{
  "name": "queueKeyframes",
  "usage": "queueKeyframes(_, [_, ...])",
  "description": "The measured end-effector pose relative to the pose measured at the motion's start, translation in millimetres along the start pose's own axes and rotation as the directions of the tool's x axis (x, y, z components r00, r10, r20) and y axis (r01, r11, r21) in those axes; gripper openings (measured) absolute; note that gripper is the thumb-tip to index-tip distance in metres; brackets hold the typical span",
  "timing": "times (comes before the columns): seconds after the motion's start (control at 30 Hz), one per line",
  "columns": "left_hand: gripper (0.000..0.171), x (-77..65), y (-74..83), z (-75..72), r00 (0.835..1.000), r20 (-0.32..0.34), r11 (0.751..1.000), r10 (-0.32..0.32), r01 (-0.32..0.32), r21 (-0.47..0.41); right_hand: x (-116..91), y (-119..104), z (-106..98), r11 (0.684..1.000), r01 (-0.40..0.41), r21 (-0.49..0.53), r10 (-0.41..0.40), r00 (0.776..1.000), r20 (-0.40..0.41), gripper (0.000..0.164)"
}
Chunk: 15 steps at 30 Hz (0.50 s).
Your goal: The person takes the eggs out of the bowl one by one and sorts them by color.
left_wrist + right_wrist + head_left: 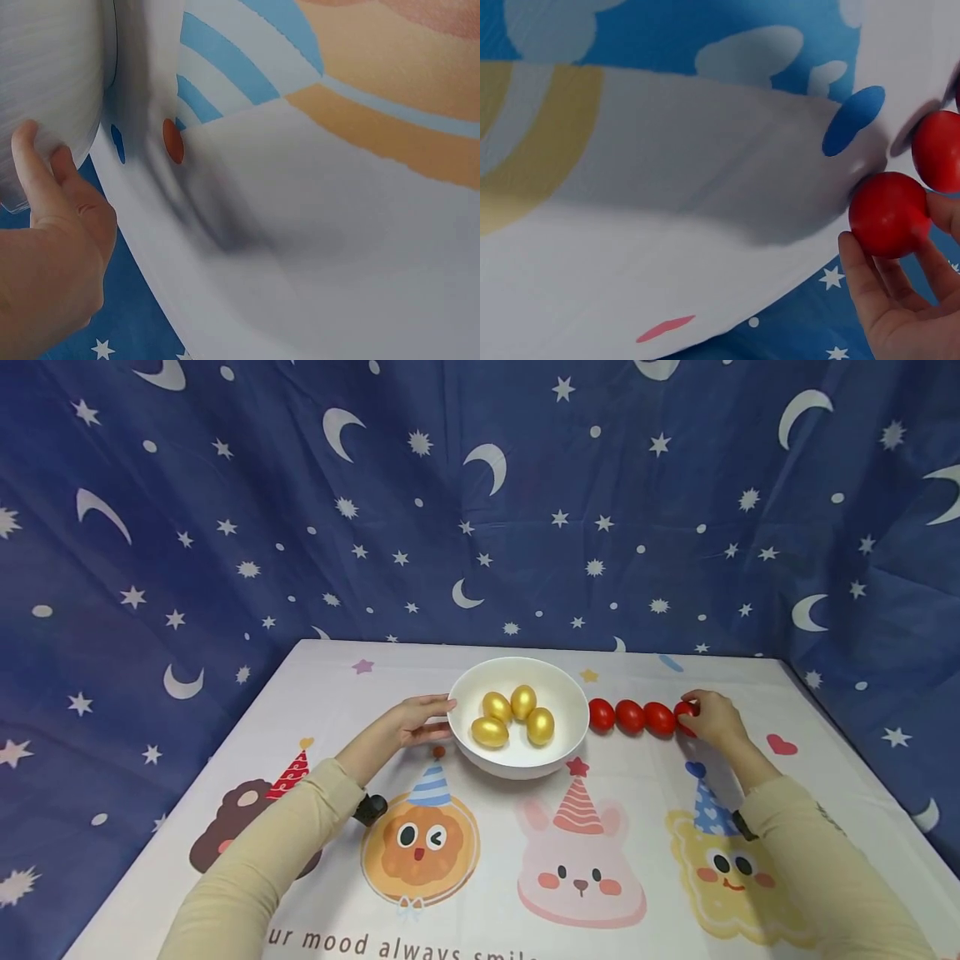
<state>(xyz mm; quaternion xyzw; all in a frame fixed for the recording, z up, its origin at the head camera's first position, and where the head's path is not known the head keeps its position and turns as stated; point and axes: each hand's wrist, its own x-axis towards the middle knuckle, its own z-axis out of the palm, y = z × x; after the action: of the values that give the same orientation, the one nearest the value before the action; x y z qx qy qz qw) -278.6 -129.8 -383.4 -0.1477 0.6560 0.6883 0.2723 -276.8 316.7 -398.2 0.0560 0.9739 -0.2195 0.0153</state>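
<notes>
A white bowl (517, 768) stands near the middle of the table with several shiny golden eggs (490, 732) inside. At the bowl's left side, my left hand (422, 718) rests its outstretched fingertips on the outer wall; the left wrist view shows these fingers against the bowl (52, 67). To the right of the bowl, several red eggs (630, 717) lie in a row. My right hand (716, 720) holds the red egg (889, 215) at the row's right end between thumb and fingers, close beside its neighbour (937, 150).
The white tablecloth (442, 935) carries printed cartoon figures, stars, a heart and lettering. Behind the table's far edge hangs a dark blue cloth (525, 593) with moons and stars. A small black device (370, 810) sits at the left wrist.
</notes>
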Motion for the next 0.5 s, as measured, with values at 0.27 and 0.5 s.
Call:
queueKeyframes(0.27, [0.058, -0.7, -2.2, -0.6, 1.0, 0.006, 1.0, 0.005, -0.005, -0.013, 3.4, -2.5, -0.7, 1.0, -0.01, -0.008, 0.011, 0.998, 0.061, 0.04])
queueKeyframes(0.5, [0.058, -1.7, -1.3, -0.5, 1.0, 0.004, 1.0, 0.004, -0.004, -0.019, 5.4, -3.1, -3.8, 0.999, -0.033, -0.018, 0.035, 0.993, 0.115, 0.039])
